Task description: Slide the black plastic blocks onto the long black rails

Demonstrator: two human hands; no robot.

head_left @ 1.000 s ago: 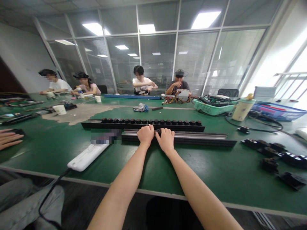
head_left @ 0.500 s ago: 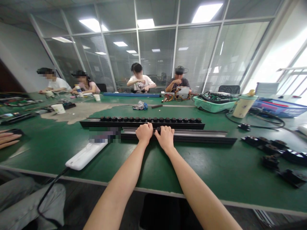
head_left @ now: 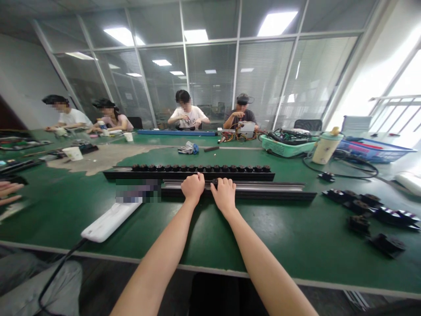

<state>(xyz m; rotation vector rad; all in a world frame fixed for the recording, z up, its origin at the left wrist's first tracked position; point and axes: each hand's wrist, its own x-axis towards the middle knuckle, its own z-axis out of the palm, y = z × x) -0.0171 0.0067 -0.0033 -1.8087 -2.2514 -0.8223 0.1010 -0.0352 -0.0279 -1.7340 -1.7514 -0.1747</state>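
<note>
A long black and silver rail (head_left: 269, 190) lies across the green table (head_left: 197, 237) in front of me. My left hand (head_left: 192, 187) is curled in a fist on its near edge. My right hand (head_left: 225, 193) sits beside it, fingers bent over a small black part (head_left: 215, 181) on the rail. Just behind lies a second black rail (head_left: 187, 172) carrying a row of several black round parts.
Loose black parts (head_left: 368, 210) lie at the right. A white power strip (head_left: 110, 220) sits at the left with its cord over the table edge. A green basket (head_left: 287, 147), a cream jug (head_left: 324, 147) and a cable are farther back. Several people work across the table; another person's hand (head_left: 8, 191) shows at far left.
My hands stay on the rail in the same grip. The view has shifted slightly, so everything sits a little left and lower in frame.
</note>
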